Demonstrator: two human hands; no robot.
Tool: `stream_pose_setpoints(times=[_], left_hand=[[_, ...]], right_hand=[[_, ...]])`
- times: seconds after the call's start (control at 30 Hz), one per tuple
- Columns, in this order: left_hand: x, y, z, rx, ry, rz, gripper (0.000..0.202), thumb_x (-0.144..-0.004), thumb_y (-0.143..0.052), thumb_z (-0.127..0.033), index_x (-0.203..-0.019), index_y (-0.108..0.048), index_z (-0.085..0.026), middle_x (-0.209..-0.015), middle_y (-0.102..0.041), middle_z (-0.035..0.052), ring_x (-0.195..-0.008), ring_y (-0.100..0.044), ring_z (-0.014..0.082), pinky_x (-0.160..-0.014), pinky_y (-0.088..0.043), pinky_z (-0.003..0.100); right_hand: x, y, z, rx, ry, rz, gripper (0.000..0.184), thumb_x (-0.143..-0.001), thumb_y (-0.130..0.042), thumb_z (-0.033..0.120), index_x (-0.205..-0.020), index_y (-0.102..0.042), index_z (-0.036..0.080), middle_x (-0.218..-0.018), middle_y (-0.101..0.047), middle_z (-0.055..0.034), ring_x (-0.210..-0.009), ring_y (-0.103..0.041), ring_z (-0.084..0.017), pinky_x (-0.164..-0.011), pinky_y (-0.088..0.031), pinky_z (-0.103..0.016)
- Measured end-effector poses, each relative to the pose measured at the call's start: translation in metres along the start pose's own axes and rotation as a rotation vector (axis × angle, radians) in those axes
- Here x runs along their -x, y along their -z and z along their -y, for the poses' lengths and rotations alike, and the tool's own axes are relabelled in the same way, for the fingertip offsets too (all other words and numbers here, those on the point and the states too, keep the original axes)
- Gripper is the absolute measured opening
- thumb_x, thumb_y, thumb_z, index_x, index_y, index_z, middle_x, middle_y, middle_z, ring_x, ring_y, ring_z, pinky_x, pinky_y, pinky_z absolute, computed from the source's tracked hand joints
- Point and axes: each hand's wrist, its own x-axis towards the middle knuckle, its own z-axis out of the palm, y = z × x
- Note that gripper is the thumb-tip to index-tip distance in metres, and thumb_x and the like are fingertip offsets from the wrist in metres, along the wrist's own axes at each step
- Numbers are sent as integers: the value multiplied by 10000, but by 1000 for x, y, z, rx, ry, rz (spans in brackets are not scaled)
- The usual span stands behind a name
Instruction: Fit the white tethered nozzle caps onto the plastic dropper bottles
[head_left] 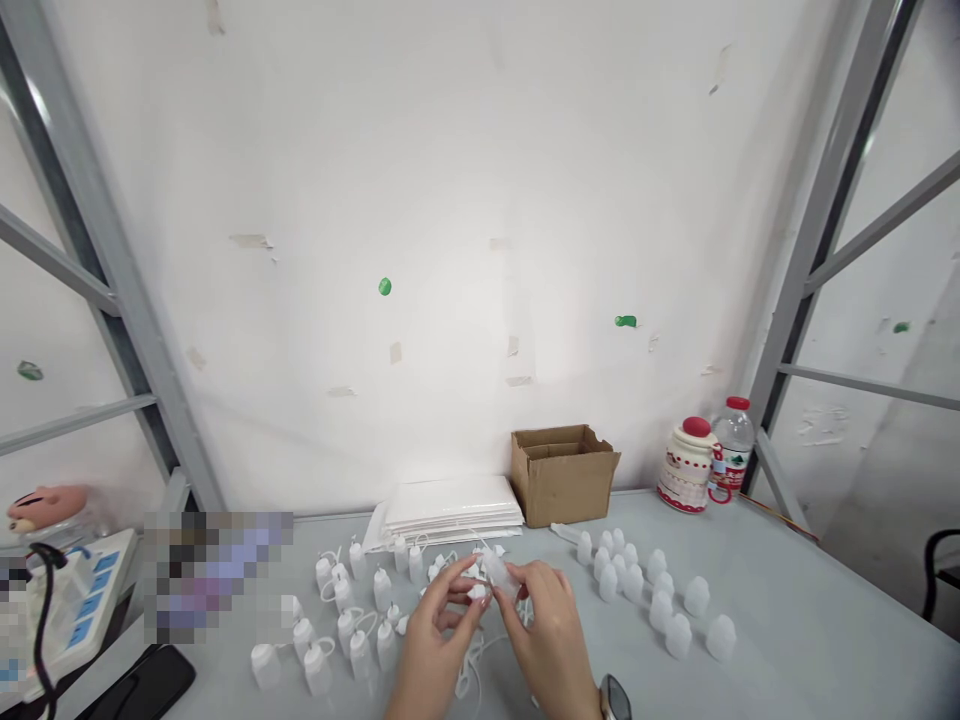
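In front of me, my right hand (551, 625) pinches a small translucent plastic bottle (498, 570), tilted, between thumb and fingers. Close against it, my left hand (441, 628) has thumb and fingers closed on a small white cap (478, 592). Behind and beneath both hands lies a loose pile of white caps with cords (442, 566), partly hidden by the fingers. Left of my hands stand several small white bottles (360, 655) with pointed caps and looped cords. To the right are several uncapped-looking translucent bottles (661, 609) in loose rows.
A cardboard box (566, 485), open on top, stands against the wall beside stacked white packets (454, 508). At the back right are a cream jar (685, 470) and a water bottle (735, 440). A phone (146, 685) and power strip (90, 610) lie at left.
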Motion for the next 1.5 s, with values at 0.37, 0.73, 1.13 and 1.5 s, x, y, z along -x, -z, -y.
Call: stream_pose_setpoints(times=[0.37, 0.73, 1.13, 1.5], left_hand=[[0, 0, -4, -88, -23, 37, 391, -690, -615, -384, -1045, -591, -222, -834, -620, 34, -792, -619, 185, -742, -504, 308], [2, -3, -3, -147, -58, -18, 371, -692, -609, -384, -1021, -588, -214, -809, -636, 27, -734, -624, 173, -738, -511, 310], [6, -7, 0, -124, -122, -66, 307, -706, -595, -378, -967, -555, -222, -776, -618, 20, -776, -623, 189, -760, -511, 327], [5, -9, 0, -84, -110, -106, 375, -665, -619, -430, -976, -589, -222, -753, -591, 10, -740, -611, 173, -760, -512, 309]], right_hand=[[-1, 1, 4, 58, 59, -17, 167, -891, -395, 247, -852, -547, 189, -650, -576, -20, -615, -543, -168, -635, -393, -314], [2, -2, 4, 116, 96, -37, 174, -883, -375, 192, -853, -546, 183, -636, -572, -11, -625, -545, -166, -717, -370, -341], [1, -1, 6, 162, 133, -43, 181, -865, -375, 146, -849, -554, 161, -626, -570, -4, -612, -531, -154, -756, -354, -361], [-6, 5, 13, 262, 224, -97, 237, -870, -336, 89, -795, -542, 178, -582, -551, 14, -575, -517, -135, -797, -366, -353]])
